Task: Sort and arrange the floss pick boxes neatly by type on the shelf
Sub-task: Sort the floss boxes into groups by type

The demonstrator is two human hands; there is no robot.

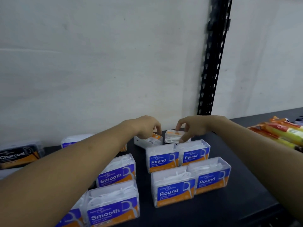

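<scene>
Reading clock positions from the block of four Round boxes (185, 169), which stand upright in two rows of two on the dark shelf (229, 203): your left grip (146, 127), at 11 o'clock, has its fingers curled down over the left floss pick box (148, 140). That box lies flat with its white back up and an orange label edge showing. Your right grip (195, 126), at 12 o'clock, pinches the right floss pick box (174, 136) between forefinger and thumb; this clear box is tilted and lies just behind the rear Round pair. The two held boxes lie side by side near the white wall (98, 63), a narrow gap between them. At 9 o'clock two Smooth boxes (117, 172) stand upright one behind the other, and part of a third shows at 8 o'clock beneath your left forearm. A black Charcoal box (19, 155) stands at 10 o'clock by the frame's left edge. Another blue-labelled box (72, 140), its print hidden by your arm, stands between it and the held boxes. Orange and yellow packets (282, 133) lie at 2 o'clock, and a black perforated upright (213, 63) rises at 12 o'clock.
</scene>
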